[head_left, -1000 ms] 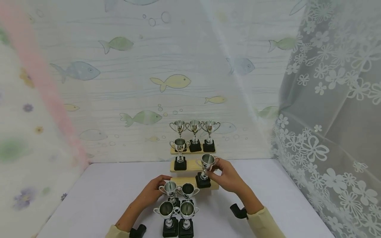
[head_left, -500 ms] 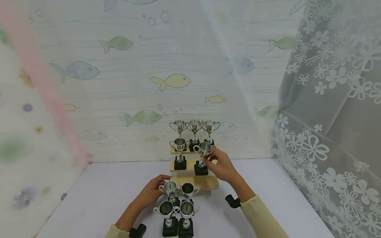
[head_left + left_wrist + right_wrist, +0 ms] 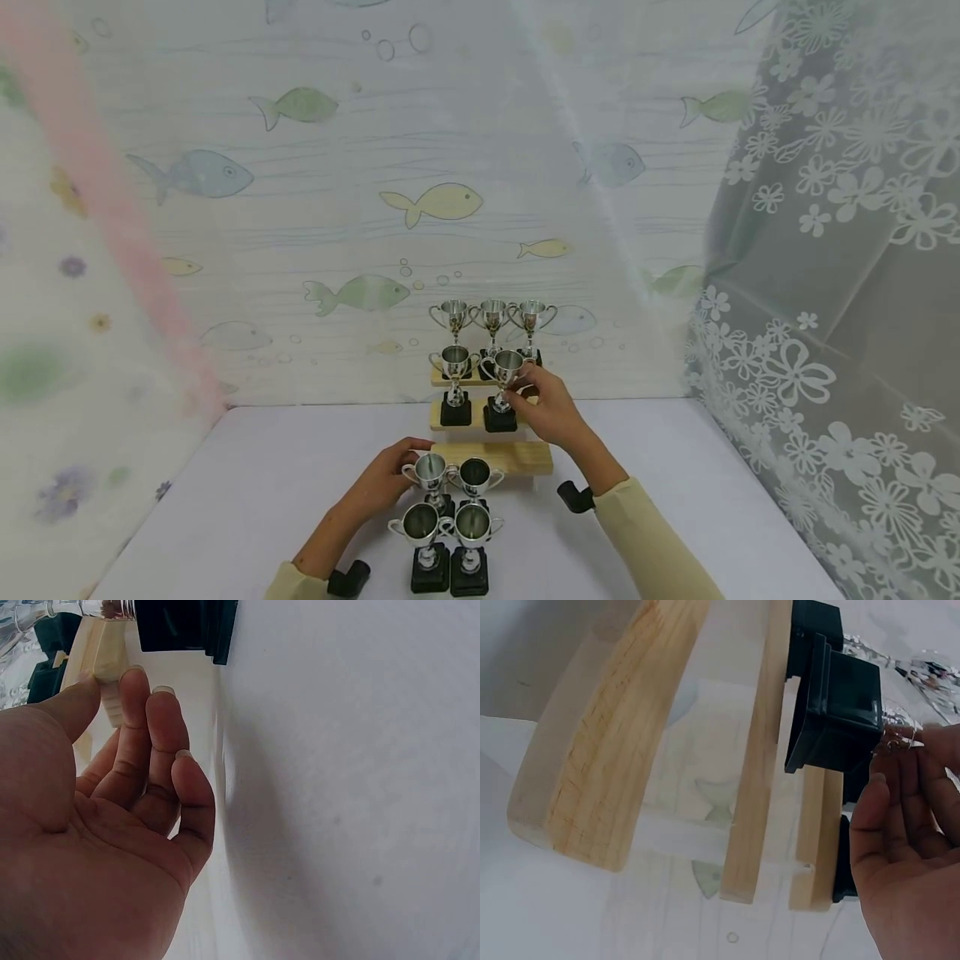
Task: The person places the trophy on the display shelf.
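Observation:
My right hand [image 3: 551, 408] pinches the stem of a small silver trophy cup [image 3: 500, 415] with two handles and a black base. In the right wrist view that base [image 3: 844, 709] is at the middle step [image 3: 754, 772], slightly tilted, with a narrow gap showing. Another trophy [image 3: 455, 408] stands to its left on the same step. My left hand [image 3: 382, 479] holds the left end of the wooden stand's lowest step [image 3: 498, 458]. In the left wrist view the thumb touches the wood [image 3: 111, 649], and the index finger is partly hidden.
Three trophies [image 3: 492, 314] stand on the top step, partly covered by those below. Several more trophies [image 3: 427, 558] are grouped on the white table [image 3: 285, 450] before the stand, close beside my left hand. Fish-patterned curtain [image 3: 442, 202] hangs behind; lace [image 3: 810, 367] borders the right.
My right hand has lifted its trophy from over the lowest step up to the middle step and shifted it left toward the neighbouring one. My left hand stays put.

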`<state>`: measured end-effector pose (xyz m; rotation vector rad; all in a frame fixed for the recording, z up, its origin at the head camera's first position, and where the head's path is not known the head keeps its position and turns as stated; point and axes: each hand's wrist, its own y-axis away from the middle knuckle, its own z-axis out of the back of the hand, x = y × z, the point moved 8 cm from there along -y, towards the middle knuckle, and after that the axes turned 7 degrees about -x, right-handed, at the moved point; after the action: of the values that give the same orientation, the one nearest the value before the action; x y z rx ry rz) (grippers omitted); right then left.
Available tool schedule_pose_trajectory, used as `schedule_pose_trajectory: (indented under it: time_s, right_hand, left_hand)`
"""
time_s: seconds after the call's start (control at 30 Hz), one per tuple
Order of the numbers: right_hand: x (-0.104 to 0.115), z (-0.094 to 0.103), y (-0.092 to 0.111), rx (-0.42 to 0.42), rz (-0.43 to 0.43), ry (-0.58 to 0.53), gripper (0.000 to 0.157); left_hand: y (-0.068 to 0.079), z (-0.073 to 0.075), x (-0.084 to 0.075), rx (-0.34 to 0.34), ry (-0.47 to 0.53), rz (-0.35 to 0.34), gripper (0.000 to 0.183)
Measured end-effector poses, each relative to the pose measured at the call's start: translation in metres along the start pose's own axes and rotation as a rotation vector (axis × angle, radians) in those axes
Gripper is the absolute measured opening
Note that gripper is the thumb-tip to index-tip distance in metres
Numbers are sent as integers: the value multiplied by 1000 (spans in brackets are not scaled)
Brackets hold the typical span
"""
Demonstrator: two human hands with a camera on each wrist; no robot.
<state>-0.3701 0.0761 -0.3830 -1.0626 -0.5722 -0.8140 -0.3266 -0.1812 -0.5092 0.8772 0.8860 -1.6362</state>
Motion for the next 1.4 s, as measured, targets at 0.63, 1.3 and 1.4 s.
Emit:
schedule_pose_trajectory:
  time_s: [0.63,1.3,1.4]
  right_hand:
    - [-8,-15,-13,8,-41,62,10]
    - [-9,-10,-7,-84,-74,92,13]
    - [-9,-10,-6,-92,-59,83,13]
  left_hand:
    - [-1,-1,1,6,19,-4,52]
    - [0,-1,-1,15,14,-19,53]
    - [0,-1,-1,17,14,-19,54]
